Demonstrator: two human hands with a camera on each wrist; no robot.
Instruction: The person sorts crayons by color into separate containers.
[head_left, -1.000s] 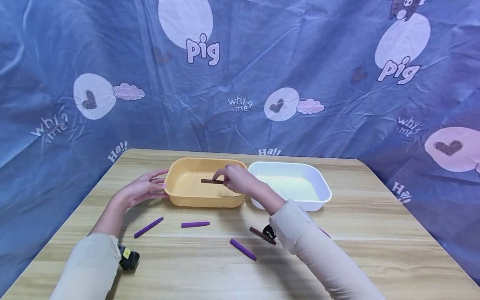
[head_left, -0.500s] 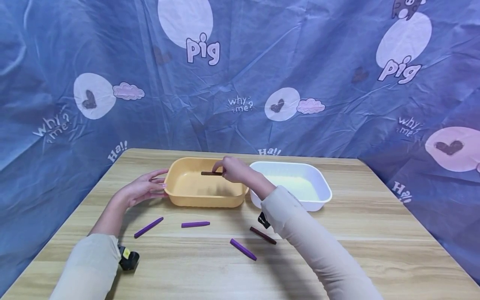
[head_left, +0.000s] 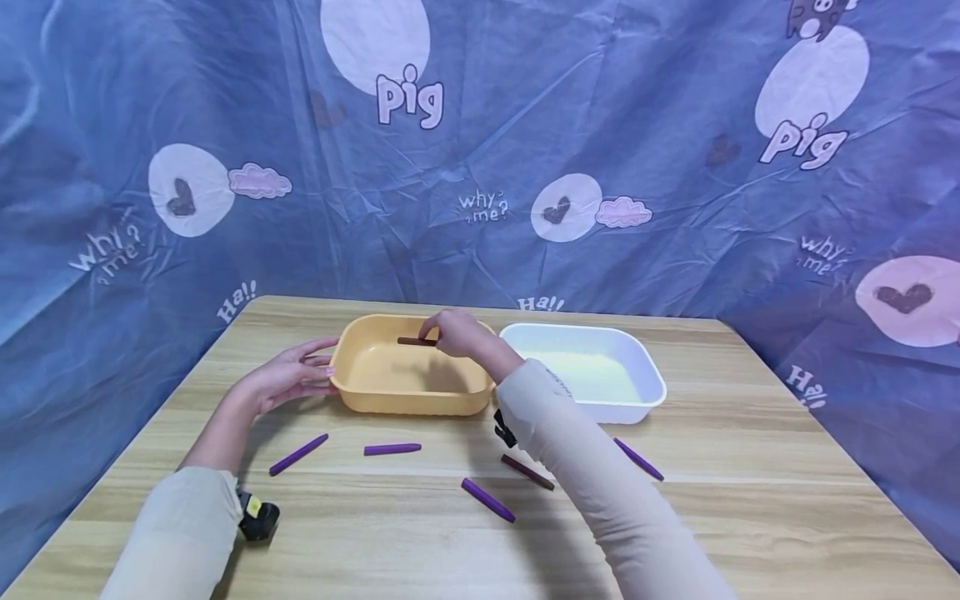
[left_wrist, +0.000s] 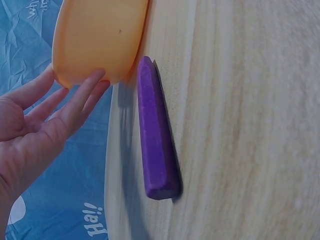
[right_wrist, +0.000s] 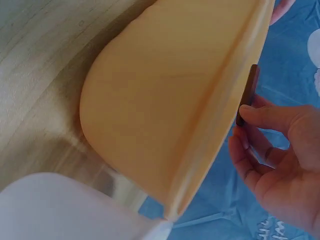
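My right hand (head_left: 461, 332) pinches a brown crayon (head_left: 416, 341) between thumb and fingers, over the orange basin (head_left: 412, 403). In the right wrist view the crayon (right_wrist: 248, 95) shows beyond the basin's rim, its lower end covered by the thumb. My left hand (head_left: 288, 377) rests its extended fingers against the basin's left end. Close to that hand in the left wrist view lies a purple crayon (left_wrist: 157, 132). On the table are a second purple crayon (head_left: 392, 449), a third purple crayon (head_left: 487, 500) and another brown crayon (head_left: 527, 472).
A white basin (head_left: 618, 412) stands right beside the orange one. Another purple crayon (head_left: 639, 459) lies in front of it, right of my right forearm. The wooden table (head_left: 750, 500) ends at the back against a blue printed curtain (head_left: 480, 150).
My right hand has moved slightly back and left over the orange basin, still pinching the brown crayon. The purple crayon at the right has come out from behind the sleeve. My left hand stays put.
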